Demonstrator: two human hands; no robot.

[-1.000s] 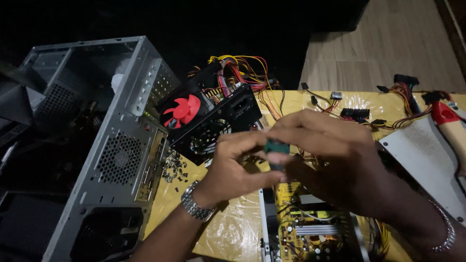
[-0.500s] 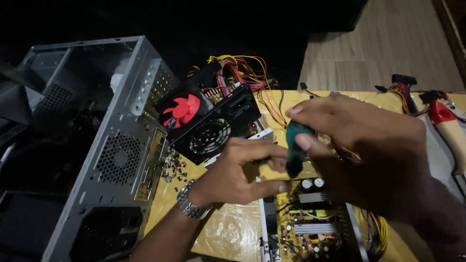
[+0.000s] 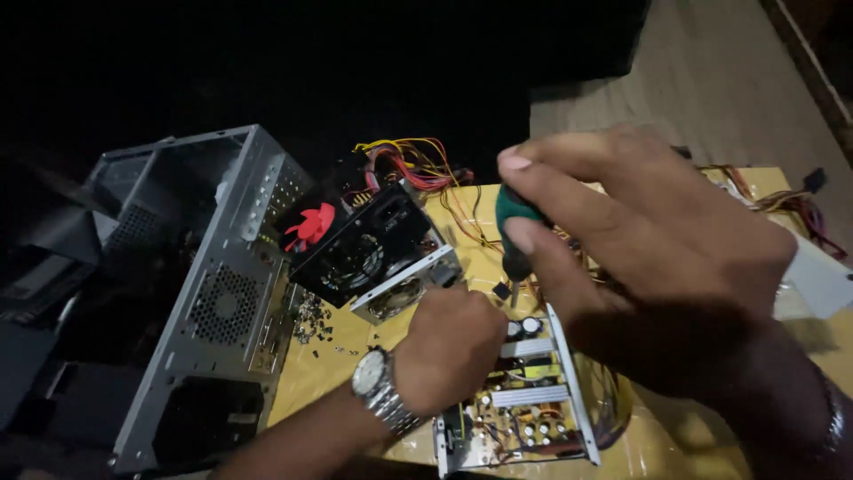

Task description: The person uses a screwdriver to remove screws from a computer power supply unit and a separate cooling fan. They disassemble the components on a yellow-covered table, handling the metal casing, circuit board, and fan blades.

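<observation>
Dim room, yellow table (image 3: pixel 711 444) — pale wooden floor (image 3: pixel 711 80), darkness beyond

Screwdriver (image 3: pixel 514 233) over open power supply (image 3: pixel 524 391)

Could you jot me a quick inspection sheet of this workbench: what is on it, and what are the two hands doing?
Surface: yellow table with a glossy covering.
Job's things: open power supply board in a metal tray; green-handled screwdriver standing over it.
Clutter: loose screws by the case; a second power supply with a red fan, tilted.
Hands: left hand, watch on its wrist, rests on the board's edge; right hand grips the screwdriver handle.
Cables: red, yellow and black bundle behind the second supply; more wires at the far right.
Surroundings: empty grey computer case at left; dark background, wooden floor.
</observation>
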